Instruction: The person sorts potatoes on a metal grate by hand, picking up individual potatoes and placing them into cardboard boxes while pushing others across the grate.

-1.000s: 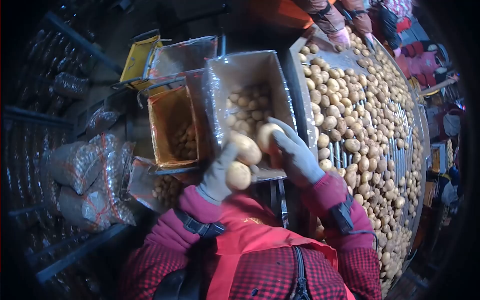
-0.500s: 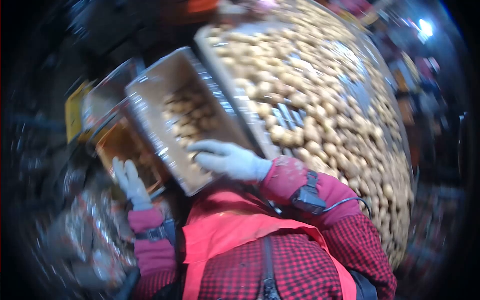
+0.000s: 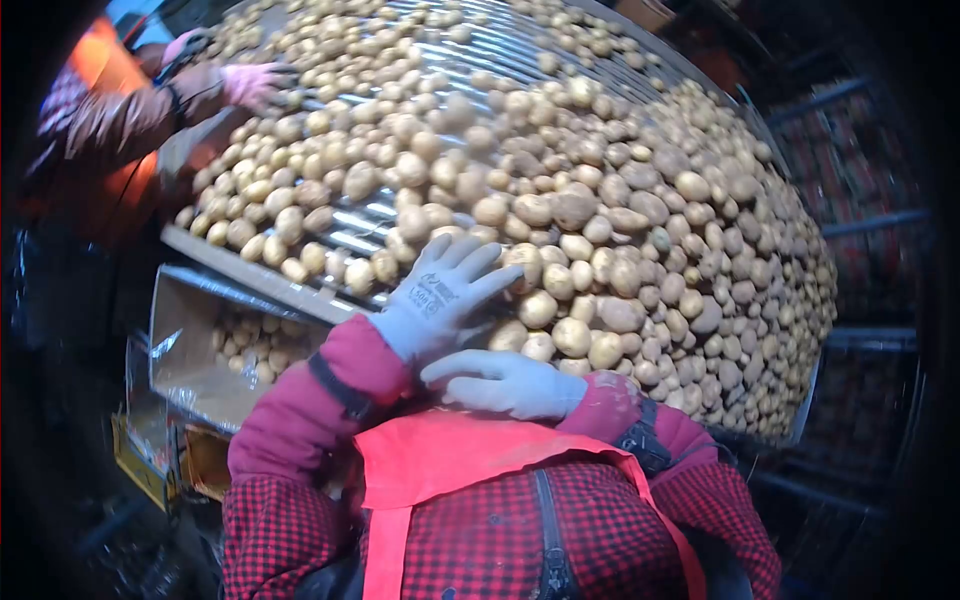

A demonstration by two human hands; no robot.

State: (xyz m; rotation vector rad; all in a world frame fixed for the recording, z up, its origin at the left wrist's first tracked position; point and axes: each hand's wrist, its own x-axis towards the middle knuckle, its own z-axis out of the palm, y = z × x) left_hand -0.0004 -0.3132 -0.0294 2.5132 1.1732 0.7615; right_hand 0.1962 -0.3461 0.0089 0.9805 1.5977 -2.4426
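Observation:
My left hand, in a pale grey-white glove with print on its back, lies with spread fingers at the near edge of the potatoes. Its fingertips reach the closest ones, and nothing is seen gripped in it. My right hand, gloved alike, is just below it in front of my red apron. Its fingers stretch to the left with no object visible in them; its palm side is hidden. The potatoes cover a wide table with metal rollers showing through the gaps.
A lined box with some potatoes stands at the left below the table's edge rail. Beside it are a yellow crate and an orange-brown container. Across the table, a co-worker's pink-gloved hand touches potatoes.
My view has swung right towards the table. My left hand has gone from beside the orange container to the potatoes; my right hand has left the lined box and rests before my apron.

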